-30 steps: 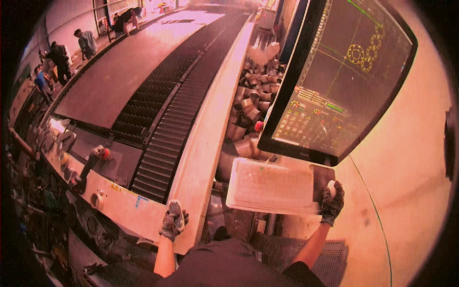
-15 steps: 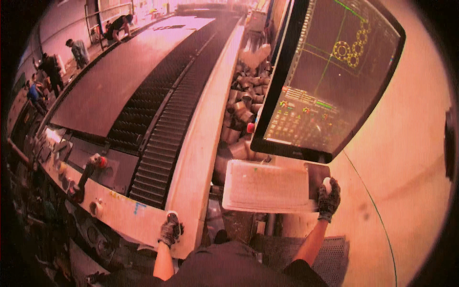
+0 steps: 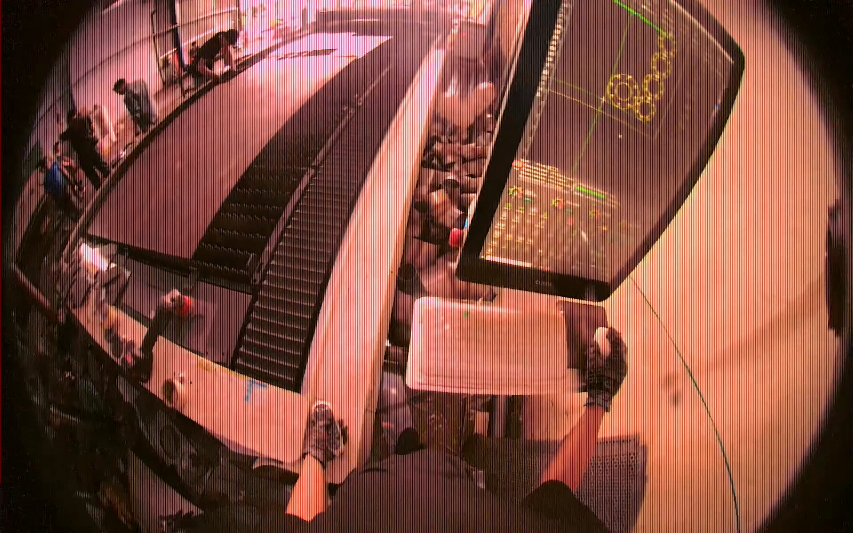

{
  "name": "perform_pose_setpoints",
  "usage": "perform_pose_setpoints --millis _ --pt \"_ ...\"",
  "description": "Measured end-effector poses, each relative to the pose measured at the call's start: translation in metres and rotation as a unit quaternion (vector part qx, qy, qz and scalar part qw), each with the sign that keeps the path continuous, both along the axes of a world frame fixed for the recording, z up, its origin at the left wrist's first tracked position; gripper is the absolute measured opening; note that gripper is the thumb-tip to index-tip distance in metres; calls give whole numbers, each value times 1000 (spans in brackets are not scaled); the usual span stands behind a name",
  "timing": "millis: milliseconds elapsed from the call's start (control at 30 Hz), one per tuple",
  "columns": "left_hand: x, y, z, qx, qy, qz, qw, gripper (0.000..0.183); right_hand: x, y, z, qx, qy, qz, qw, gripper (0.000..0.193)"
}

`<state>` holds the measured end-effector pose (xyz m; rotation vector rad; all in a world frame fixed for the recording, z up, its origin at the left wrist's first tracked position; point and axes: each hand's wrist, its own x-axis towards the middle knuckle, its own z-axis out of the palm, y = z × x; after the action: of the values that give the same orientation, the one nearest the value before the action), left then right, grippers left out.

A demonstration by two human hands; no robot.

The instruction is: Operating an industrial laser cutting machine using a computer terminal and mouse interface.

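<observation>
My right hand (image 3: 606, 371), in a dark patterned glove, is wrapped round a white computer mouse (image 3: 601, 339). The mouse sits on a dark pad (image 3: 579, 322) at the right end of a pale keyboard tray (image 3: 487, 342). Above the tray leans a large monitor (image 3: 613, 151), its dark screen showing yellow ringed outlines and green lines. My left hand (image 3: 324, 433), gloved too, rests on the near corner of a long pale rail (image 3: 369, 266), its fingers laid forward and seemingly holding nothing. Its fingertips look pale and small.
Left of the rail stretches a slatted machine bed (image 3: 289, 289) carrying a large flat sheet (image 3: 187, 178). Metal offcuts (image 3: 444, 182) heap between rail and monitor. A red knob (image 3: 456, 237) sits beside the screen. Several people (image 3: 138, 102) are along the far left side. A cable (image 3: 689, 377) crosses the floor.
The whole view has shifted slightly, with the monitor and tray a little further left. My left hand has turned slightly on the rail. My right hand stays on the mouse.
</observation>
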<state>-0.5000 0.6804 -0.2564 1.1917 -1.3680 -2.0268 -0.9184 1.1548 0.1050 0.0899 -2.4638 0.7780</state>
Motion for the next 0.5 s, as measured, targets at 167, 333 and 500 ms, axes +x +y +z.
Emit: perform_pose_setpoints --millis 167,333,500 --pt "-5 1 49 306 3 88 948 31 -3 1 -5 75 32 -14 997 49" --pt "-13 9 97 263 -10 67 963 35 -3 4 -7 64 17 -18 998 49" --pt "-5 2 39 257 11 67 964 38 -3 3 -8 21 7 -22 1000 47"
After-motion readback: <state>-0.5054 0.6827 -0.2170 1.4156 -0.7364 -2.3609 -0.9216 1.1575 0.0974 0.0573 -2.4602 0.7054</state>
